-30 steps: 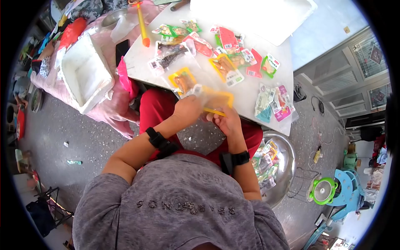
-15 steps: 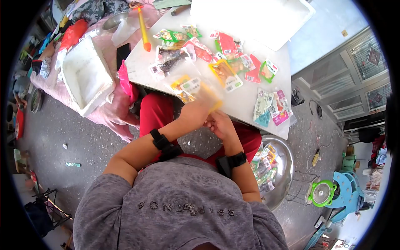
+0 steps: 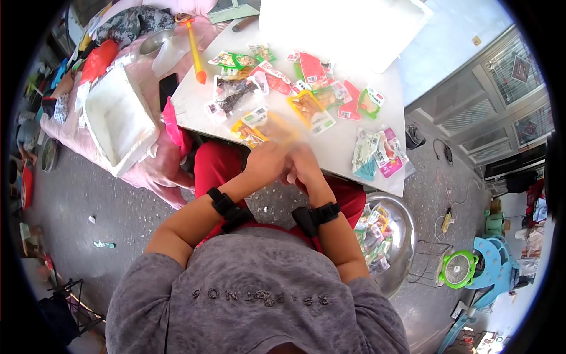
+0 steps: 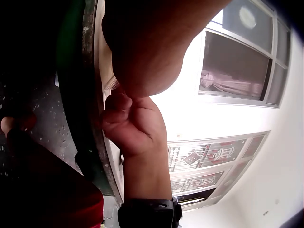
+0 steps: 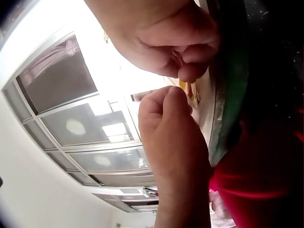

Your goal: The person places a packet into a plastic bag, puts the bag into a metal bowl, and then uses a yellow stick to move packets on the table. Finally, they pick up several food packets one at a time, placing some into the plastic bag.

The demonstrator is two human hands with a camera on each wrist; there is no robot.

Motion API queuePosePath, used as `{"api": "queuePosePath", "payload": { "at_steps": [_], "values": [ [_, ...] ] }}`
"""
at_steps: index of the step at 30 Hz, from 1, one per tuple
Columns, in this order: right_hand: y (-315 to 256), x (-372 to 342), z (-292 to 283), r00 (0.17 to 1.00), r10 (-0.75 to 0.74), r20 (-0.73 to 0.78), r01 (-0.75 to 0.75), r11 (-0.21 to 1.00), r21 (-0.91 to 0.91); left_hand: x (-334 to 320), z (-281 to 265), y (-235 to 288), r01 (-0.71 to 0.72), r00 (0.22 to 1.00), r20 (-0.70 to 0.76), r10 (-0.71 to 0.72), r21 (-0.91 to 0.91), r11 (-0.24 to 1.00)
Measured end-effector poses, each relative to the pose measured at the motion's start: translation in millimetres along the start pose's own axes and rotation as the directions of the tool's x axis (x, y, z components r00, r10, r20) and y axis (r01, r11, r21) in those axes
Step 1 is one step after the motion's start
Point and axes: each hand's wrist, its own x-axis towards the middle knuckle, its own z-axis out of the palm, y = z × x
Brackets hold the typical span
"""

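Observation:
Above the table's near edge, my left hand point(image 3: 265, 160) and right hand point(image 3: 303, 161) are close together with fingers curled. Both pinch a clear, yellow-edged food packet point(image 3: 285, 129), blurred in the head view. In the right wrist view a sliver of its yellow edge point(image 5: 183, 84) shows between the hands, while the fingers hide the rest. Another yellow packet point(image 3: 244, 132) with a white label lies just beyond the left hand. Further back on the white table point(image 3: 336, 144) are a third yellow packet point(image 3: 307, 106), a dark-filled clear packet point(image 3: 233, 97) and several red and green ones.
Two packets, one purple-edged point(image 3: 390, 154), lie at the table's right. A steel basin point(image 3: 404, 236) of packets stands on the floor there. Left are a white foam box point(image 3: 121, 127) and a pink cloth point(image 3: 156, 171). A yellow stick point(image 3: 196, 53) lies at the table's back left.
The held packet has turned from lying flat between spread hands to pointing away from me. My hands have drawn together, the right one moving left. The view has shifted slightly.

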Motion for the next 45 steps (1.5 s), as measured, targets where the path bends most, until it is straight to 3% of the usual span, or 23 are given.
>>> {"api": "queuePosePath", "payload": {
  "at_steps": [3,6,9,12,15,18,21,24,27,30,32,35,38,45],
  "values": [
    [-2,8,-25,0.994,-0.087,-0.065,0.080,0.992,-0.102,-2,9,-11,-0.072,0.991,-0.107,0.075,0.033,0.997],
    [2,21,-47,0.908,-0.214,-0.361,0.182,0.976,-0.120,-7,26,-23,-0.052,0.993,-0.106,0.052,0.011,0.999],
    [-3,35,-63,0.821,-0.211,-0.530,0.240,0.971,-0.014,-8,30,-24,-0.015,1.000,-0.025,0.016,0.052,0.999],
    [-9,53,-73,0.829,-0.129,-0.544,0.193,0.979,0.062,-7,25,-17,0.041,0.993,0.105,-0.060,0.174,0.984],
    [-11,63,-70,0.854,-0.076,-0.515,0.190,0.966,0.173,-8,27,-19,0.050,0.992,0.101,-0.070,0.185,0.981],
    [-13,74,-76,0.930,-0.053,-0.363,0.116,0.981,0.154,-7,24,-16,0.055,0.996,0.055,-0.065,0.167,0.984],
    [-5,84,-69,0.901,-0.218,-0.375,0.312,0.926,0.212,-7,24,-16,0.055,0.998,0.032,-0.060,0.129,0.990],
    [-9,78,-64,0.816,-0.310,-0.488,0.348,0.937,-0.013,-6,24,-18,0.079,0.997,0.015,-0.080,0.063,0.995],
    [-22,53,-56,0.801,-0.357,-0.481,0.506,0.833,0.225,-5,25,-20,0.105,0.994,0.007,-0.105,-0.024,0.994],
    [-26,31,-62,0.873,-0.251,-0.419,0.466,0.684,0.561,-3,24,-19,0.143,0.990,0.005,-0.143,-0.102,0.985],
    [-23,11,-67,0.895,-0.267,-0.358,0.440,0.663,0.606,1,16,-13,0.216,0.976,0.062,-0.208,-0.158,0.964],
    [-11,-16,-82,0.913,-0.346,-0.217,0.397,0.628,0.669,7,4,-2,0.249,0.965,0.003,-0.264,-0.336,0.908],
    [-1,-42,-80,0.944,-0.304,-0.130,0.300,0.622,0.723,8,3,-3,0.338,0.941,0.132,-0.311,-0.354,0.872],
    [29,-47,-71,0.980,-0.197,-0.030,0.141,0.580,0.802,5,16,-6,0.258,0.960,0.016,-0.279,-0.433,0.864]
  ]
}}
